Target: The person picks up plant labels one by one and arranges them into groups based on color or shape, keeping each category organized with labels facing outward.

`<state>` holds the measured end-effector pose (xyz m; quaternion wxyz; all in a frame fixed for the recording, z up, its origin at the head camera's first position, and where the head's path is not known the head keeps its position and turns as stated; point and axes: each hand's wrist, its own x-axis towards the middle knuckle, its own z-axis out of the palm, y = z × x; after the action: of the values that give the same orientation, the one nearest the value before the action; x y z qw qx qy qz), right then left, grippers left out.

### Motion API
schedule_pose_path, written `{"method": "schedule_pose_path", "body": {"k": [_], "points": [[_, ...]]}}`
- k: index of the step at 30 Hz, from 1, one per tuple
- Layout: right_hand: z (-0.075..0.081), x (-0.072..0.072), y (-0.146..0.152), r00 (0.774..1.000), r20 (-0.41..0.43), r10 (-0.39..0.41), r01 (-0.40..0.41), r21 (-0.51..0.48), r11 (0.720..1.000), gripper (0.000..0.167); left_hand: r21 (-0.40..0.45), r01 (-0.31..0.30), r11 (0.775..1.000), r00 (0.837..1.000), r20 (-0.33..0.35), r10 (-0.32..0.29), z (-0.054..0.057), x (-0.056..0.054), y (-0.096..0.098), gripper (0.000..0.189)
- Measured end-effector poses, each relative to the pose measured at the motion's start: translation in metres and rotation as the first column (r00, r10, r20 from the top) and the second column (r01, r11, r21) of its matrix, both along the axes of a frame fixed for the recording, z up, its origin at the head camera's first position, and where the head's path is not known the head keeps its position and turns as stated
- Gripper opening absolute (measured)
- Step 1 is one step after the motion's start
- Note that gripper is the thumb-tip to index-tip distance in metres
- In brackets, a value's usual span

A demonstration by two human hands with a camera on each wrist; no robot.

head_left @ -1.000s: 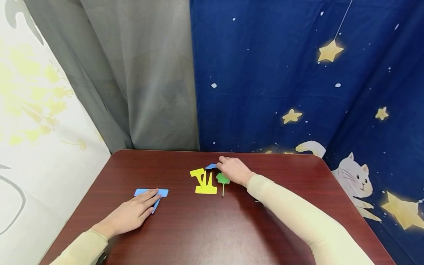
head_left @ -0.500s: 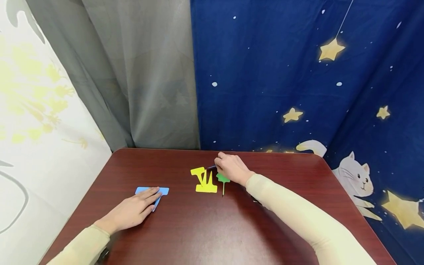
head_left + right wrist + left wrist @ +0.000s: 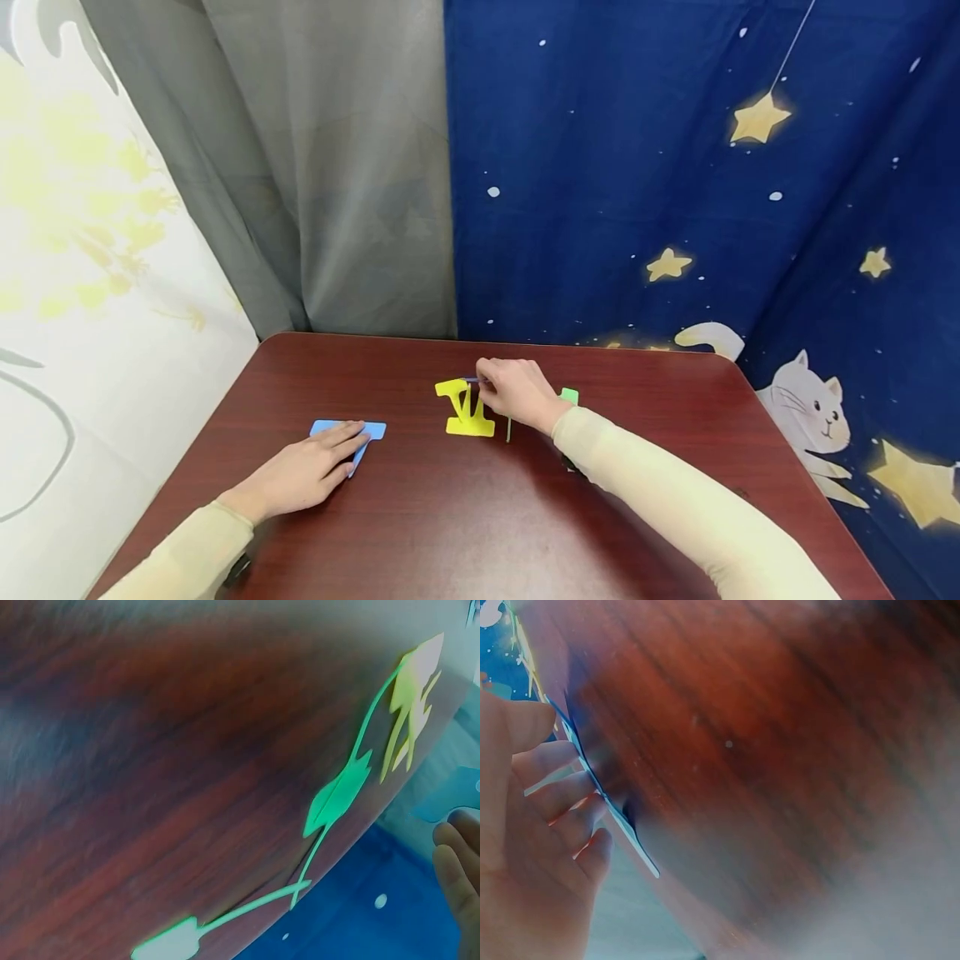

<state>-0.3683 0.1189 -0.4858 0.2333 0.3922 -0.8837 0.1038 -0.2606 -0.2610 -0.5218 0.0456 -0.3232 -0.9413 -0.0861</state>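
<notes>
In the head view my left hand (image 3: 303,473) rests with extended fingers on blue T-shaped plant labels (image 3: 326,427) at the table's left. Their thin edges (image 3: 639,847) show beside the fingers in the left wrist view. My right hand (image 3: 519,392) pinches another blue plant label (image 3: 454,793), seen edge-on above the table in the head view. Just left of that hand are yellow plant labels (image 3: 471,427), some overlapping. Green plant labels (image 3: 339,793) lie under and beyond the right hand, their stems thin; the hand partly hides them in the head view.
The dark red-brown wooden table (image 3: 450,533) has rounded far corners. A grey curtain (image 3: 367,183) and a blue starry curtain (image 3: 585,192) hang behind its far edge. White patterned cloth (image 3: 112,292) hangs at the left.
My right hand has taken up the blue label and moved slightly left and nearer, now covering the green label's head. Another green label has come into sight behind the wrist. My left hand stays put.
</notes>
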Motion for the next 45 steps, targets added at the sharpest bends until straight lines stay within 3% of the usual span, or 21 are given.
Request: {"method": "schedule_pose_path", "body": {"k": [7, 13, 26, 32, 45], "points": [[-0.003, 0.017, -0.024, 0.997, -0.036, 0.065, -0.064, 0.03, 0.998, 0.013, 0.001, 0.032, 0.999, 0.999, -0.017, -0.032, 0.002, -0.003, 0.0, 0.05], [0.0, 0.023, -0.044, 0.992, -0.066, 0.108, -0.105, 0.049, 0.993, 0.013, 0.01, 0.034, 0.999, 0.999, -0.029, -0.033, 0.006, -0.006, 0.001, 0.05], [-0.006, 0.029, -0.069, 0.991, -0.023, 0.13, -0.128, 0.072, 0.989, 0.015, -0.009, 0.015, 1.0, 1.0, 0.024, -0.015, 0.008, -0.01, 0.002, 0.05], [-0.009, 0.03, -0.078, 0.991, -0.028, 0.13, -0.128, 0.076, 0.989, 0.016, -0.013, 0.033, 0.999, 0.999, 0.012, -0.033, 0.009, -0.012, 0.002, 0.049], [-0.022, 0.036, -0.098, 0.989, 0.057, 0.137, -0.143, 0.126, 0.982, 0.011, -0.028, 0.054, 0.998, 0.998, -0.007, -0.054, 0.009, -0.013, 0.003, 0.048]]}}
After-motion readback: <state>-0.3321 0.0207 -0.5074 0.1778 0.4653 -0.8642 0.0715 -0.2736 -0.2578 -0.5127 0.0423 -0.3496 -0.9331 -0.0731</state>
